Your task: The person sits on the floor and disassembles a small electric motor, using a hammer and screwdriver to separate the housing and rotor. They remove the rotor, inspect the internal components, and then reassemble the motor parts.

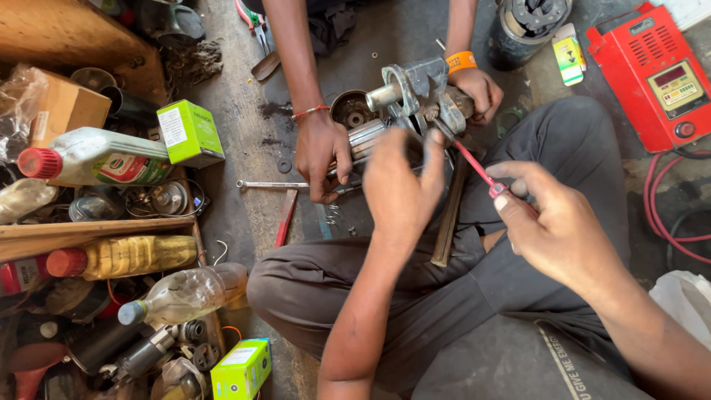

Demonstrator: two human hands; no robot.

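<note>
Right hand [559, 226]: fingers closed around the red-handled screwdriver [478, 170], tip on the metal motor assembly [411, 107]. Left hand [400, 189]: loosely curled, fingertips touching the assembly just ahead. Co-worker's hands [322, 152] steady it beyond.

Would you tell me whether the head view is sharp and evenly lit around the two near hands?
Head view: soft, even daylight, no hard shadows; left hand and the metal motor part are fairly sharp; right hand on the red-handled screwdriver is slightly soft; mild glare on the clear bottle; edges bow from the wide lens.
</note>
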